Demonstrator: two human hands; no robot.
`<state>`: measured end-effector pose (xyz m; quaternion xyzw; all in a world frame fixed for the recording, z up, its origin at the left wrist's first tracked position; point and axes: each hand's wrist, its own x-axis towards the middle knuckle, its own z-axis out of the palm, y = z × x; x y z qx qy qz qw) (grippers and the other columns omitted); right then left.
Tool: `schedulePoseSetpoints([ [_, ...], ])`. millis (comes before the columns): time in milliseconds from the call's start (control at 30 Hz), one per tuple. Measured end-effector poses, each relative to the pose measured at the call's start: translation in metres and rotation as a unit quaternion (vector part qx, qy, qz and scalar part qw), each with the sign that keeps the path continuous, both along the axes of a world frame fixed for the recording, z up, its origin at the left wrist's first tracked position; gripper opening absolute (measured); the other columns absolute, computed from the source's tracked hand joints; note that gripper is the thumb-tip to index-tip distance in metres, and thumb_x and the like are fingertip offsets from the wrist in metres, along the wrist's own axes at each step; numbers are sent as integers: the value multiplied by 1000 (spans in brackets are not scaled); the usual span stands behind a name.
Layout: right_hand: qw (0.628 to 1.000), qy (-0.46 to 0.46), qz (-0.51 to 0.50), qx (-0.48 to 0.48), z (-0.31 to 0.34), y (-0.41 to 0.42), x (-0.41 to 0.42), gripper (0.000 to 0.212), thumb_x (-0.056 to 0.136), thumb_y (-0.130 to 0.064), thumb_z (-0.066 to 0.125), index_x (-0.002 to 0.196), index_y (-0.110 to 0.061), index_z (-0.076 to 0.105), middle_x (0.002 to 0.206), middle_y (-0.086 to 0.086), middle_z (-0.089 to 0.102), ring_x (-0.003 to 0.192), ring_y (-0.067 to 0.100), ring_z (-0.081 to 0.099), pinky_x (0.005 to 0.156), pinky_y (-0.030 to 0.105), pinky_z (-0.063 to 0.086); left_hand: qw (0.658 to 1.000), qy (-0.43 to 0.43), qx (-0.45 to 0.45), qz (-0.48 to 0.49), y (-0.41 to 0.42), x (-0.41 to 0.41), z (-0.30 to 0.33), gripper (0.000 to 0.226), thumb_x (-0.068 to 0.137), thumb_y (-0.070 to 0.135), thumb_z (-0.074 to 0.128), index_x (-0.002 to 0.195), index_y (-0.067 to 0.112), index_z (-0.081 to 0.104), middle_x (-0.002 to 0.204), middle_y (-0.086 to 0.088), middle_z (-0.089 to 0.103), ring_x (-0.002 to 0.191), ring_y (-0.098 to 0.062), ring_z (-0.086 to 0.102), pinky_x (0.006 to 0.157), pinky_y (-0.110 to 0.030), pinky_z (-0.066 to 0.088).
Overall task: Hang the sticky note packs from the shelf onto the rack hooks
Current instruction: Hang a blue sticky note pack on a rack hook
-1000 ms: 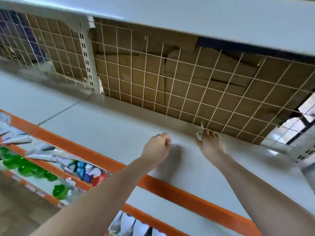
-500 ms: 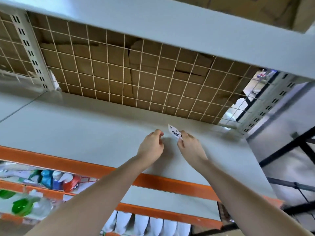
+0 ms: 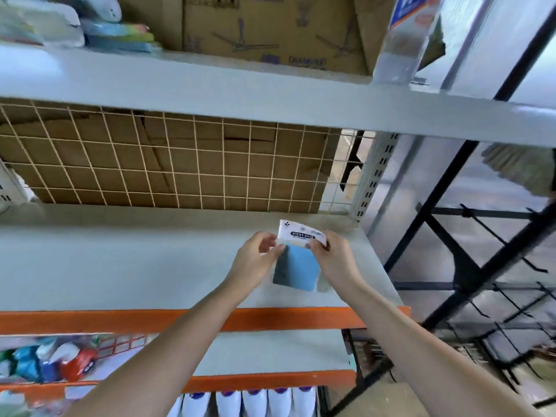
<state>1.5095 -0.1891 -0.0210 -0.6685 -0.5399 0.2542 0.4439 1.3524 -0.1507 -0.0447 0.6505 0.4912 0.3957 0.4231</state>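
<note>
A sticky note pack [image 3: 298, 266], blue pad under a white header card, hangs upright above the grey shelf [image 3: 120, 260]. My right hand [image 3: 334, 260] pinches the header card's right end between thumb and fingers. My left hand [image 3: 255, 260] pinches the pack's left edge just below the card. Behind the pack, a white wire grid rack [image 3: 168, 164] backs the shelf, with brown cardboard behind it. No hooks show on the grid.
An orange beam [image 3: 270, 319] edges the shelf front. Bottles [image 3: 249, 401] and coloured goods [image 3: 48, 362] fill the lower levels. A cardboard box [image 3: 270, 31] and packets [image 3: 114, 34] sit on the upper shelf. Black metal framing [image 3: 469, 266] stands to the right.
The pack has come up off the shelf into full view, held between both hands. The view has swung right and upward, showing the upper shelf and the black frame.
</note>
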Motion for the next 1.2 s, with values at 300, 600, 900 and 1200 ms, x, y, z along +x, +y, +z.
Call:
schedulePoseSetpoints([
  [300,990,131,-8,61,36,-113,99,17,92,-6,59,90,-23,60,90,-4,71,84,11,69,74,21,52,990,-128,30,-46,-95,111,50,12,91,13,60,79,10,60,70,4,67,64,-2,64,58,-14,50],
  [600,986,93,-76,114,55,-221,211,5,92,-6,60,90,-10,59,89,11,69,86,32,66,76,38,53,976,-118,118,-137,-190,227,83,11,92,16,60,84,8,62,76,-10,66,67,-6,62,60,-9,43],
  [900,963,110,-167,178,73,-299,314,11,90,-6,63,92,-16,61,88,5,70,76,10,64,65,20,50,954,-114,141,-239,-249,348,108,15,91,26,61,80,17,58,72,0,59,66,-5,54,63,-15,41],
  [1200,943,96,-240,211,77,-335,425,6,93,-11,60,87,-13,61,69,-10,66,64,2,58,56,15,44,932,-87,131,-327,-268,473,124,18,96,29,53,91,12,57,78,0,60,69,-4,53,61,-10,40],
])
